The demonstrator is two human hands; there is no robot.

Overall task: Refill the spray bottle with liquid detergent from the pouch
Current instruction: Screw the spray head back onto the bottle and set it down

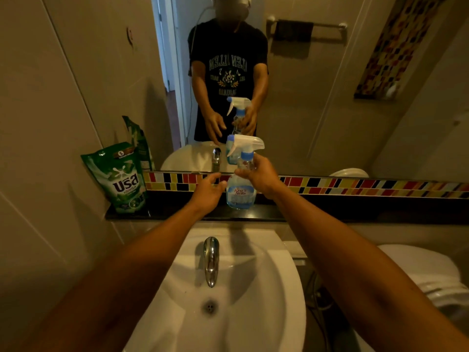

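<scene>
Right hand [258, 175]: fingers wrapped around the neck of the spray bottle [239, 191], upright on the dark ledge [330, 212]
Left hand [209, 190]: fingers spread, holding nothing, just beside the bottle
Pouch [121, 180]: one, green, standing at the ledge's left end
Room: white sink [266, 313] below, mirror [317, 97] behind

left hand [208, 190]: open, fingers spread, reaching forward | right hand [258, 174]: fingers curled closed, arm extended
</scene>
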